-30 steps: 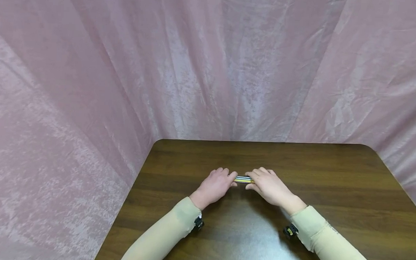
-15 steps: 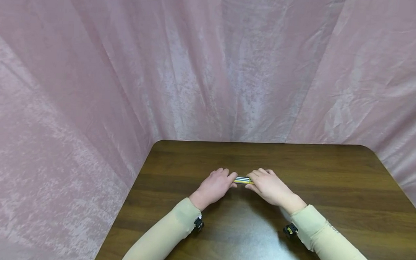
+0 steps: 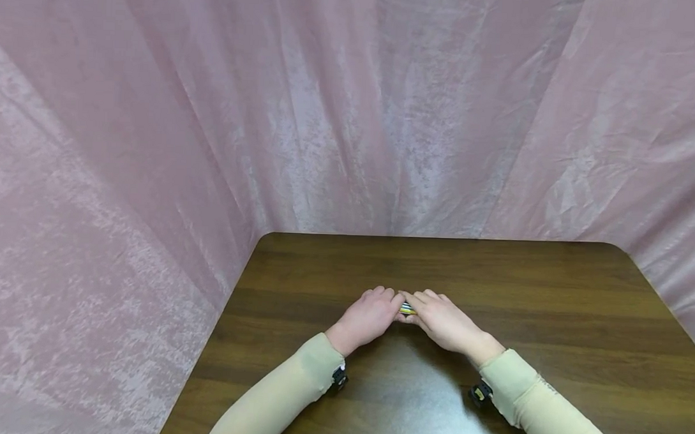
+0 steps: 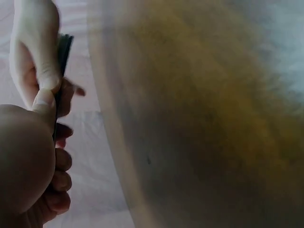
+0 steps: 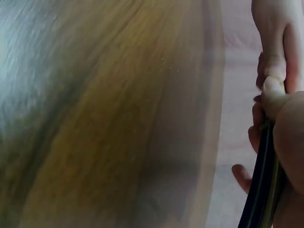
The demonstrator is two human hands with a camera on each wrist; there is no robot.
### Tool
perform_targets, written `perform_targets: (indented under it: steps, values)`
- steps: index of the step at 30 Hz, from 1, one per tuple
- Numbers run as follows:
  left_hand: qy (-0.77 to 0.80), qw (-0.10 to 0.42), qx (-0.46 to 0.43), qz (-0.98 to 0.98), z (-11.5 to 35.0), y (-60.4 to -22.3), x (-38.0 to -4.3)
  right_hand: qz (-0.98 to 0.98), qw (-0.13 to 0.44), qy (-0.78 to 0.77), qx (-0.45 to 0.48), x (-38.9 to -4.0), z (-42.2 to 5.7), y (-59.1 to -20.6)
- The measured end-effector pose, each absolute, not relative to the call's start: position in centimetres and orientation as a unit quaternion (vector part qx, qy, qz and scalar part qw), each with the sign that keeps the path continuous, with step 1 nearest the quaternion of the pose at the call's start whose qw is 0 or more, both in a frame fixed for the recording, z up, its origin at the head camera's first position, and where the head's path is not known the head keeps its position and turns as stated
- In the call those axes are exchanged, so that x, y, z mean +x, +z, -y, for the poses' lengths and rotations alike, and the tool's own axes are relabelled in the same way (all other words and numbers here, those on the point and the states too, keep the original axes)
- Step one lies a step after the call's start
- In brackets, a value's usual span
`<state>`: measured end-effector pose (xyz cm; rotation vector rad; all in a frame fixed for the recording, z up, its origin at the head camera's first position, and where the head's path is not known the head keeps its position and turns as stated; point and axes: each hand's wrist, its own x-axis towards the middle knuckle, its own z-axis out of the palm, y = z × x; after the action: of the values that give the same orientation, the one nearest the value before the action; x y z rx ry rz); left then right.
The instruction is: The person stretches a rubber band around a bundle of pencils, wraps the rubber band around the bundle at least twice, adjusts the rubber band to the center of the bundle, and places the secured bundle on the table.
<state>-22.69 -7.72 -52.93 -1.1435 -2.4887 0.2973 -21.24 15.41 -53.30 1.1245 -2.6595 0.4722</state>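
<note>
A slim bundle of striped, pencil-like sticks [image 3: 409, 308] lies crosswise between the two hands, a short black, white and yellow stretch of it showing in the head view. My left hand [image 3: 369, 317] grips its left part, thumb on the near side and fingers curled behind. From the other side my right hand [image 3: 447, 322] pinches it, so close that both thumb tips meet. Dark stick ends [image 4: 65, 47] poke out past the right hand in the left wrist view. In the right wrist view the bundle [image 5: 259, 185] runs down beside the right palm, dark with thin lengthwise lines.
Beneath the hands is a brown wood-grain table [image 3: 438, 265] with rounded far corners. Pink velvety curtains [image 3: 339, 114] hang behind it and along the left. A small black camera sits at each wrist, one by the left cuff [image 3: 319, 363], one by the right cuff [image 3: 508, 382].
Both hands have moved closer together along the bundle and slightly nearer the person. Less of the striped sticks shows between them than half a second ago.
</note>
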Motion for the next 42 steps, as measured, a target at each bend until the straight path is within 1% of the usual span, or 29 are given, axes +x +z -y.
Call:
perform_targets:
  steps: [3,7,11,19,22,24,28,31,35,42]
  values:
    - [0.110,0.191,-0.406,0.887,7.8,-52.9,-22.7,0.912,0.096,0.178,0.357,-21.2,-16.0,-53.4]
    - [0.122,0.189,-0.379,0.898,8.5,-52.7,-22.9,0.925,0.111,0.167,0.324,-21.2,-17.0,-53.2]
    - [0.129,0.196,-0.367,0.900,8.8,-52.5,-22.9,0.921,0.136,0.142,0.337,-21.5,-17.1,-53.1]
    - [0.149,0.228,-0.346,0.898,7.8,-52.8,-22.5,0.915,0.175,0.096,0.349,-21.5,-15.1,-53.1]
    - [0.151,0.232,-0.352,0.894,7.6,-52.9,-22.4,0.912,0.174,0.091,0.360,-21.5,-14.4,-53.0]
    - [0.148,0.223,-0.352,0.897,7.7,-52.9,-22.3,0.911,0.167,0.097,0.364,-21.6,-14.2,-52.9]
    - [0.142,0.211,-0.341,0.905,8.2,-52.7,-22.3,0.920,0.158,0.114,0.340,-21.7,-14.5,-52.7]
    - [0.138,0.212,-0.341,0.905,8.5,-52.7,-22.3,0.924,0.160,0.108,0.331,-21.6,-14.8,-52.7]
    - [0.141,0.216,-0.344,0.903,8.5,-52.8,-22.3,0.918,0.167,0.092,0.347,-21.7,-14.4,-52.8]
    - [0.146,0.216,-0.365,0.893,7.8,-52.8,-22.3,0.913,0.163,0.087,0.363,-21.6,-13.6,-52.9]
